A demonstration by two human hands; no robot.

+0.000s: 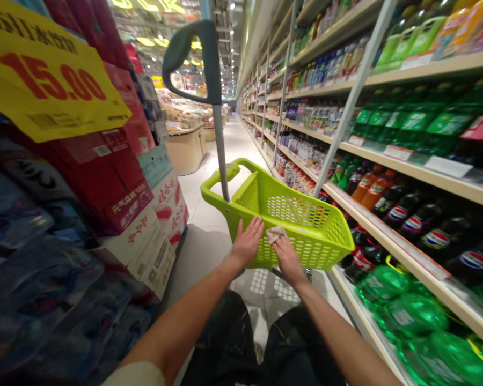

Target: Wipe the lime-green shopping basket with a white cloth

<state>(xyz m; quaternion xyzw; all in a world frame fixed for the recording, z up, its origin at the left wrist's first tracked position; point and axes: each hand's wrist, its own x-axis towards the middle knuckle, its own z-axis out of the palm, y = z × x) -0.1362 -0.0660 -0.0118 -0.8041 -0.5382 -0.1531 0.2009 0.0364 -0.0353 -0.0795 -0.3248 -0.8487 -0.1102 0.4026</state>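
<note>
A lime-green shopping basket cart (326,222) with perforated walls stands in front of my knees. Its grey handle (214,64) rises on a metal pole at the left end. My left hand (247,241) lies against the near side wall, fingers stretched out and holding nothing. Just right of it, my right hand (285,254) presses a crumpled, pale cloth (276,234) onto the same wall near the rim. The cloth sits under the fingertips, partly covered by them. Inside the basket I see only its green plastic and holes.
Shelves (426,171) of soda bottles line the right side, close to the basket. Stacked drink cartons (116,182) and wrapped bottles (56,279) rise on the left, under a yellow price sign (64,75). A tiled aisle (235,139) runs ahead past a wooden display counter (187,147).
</note>
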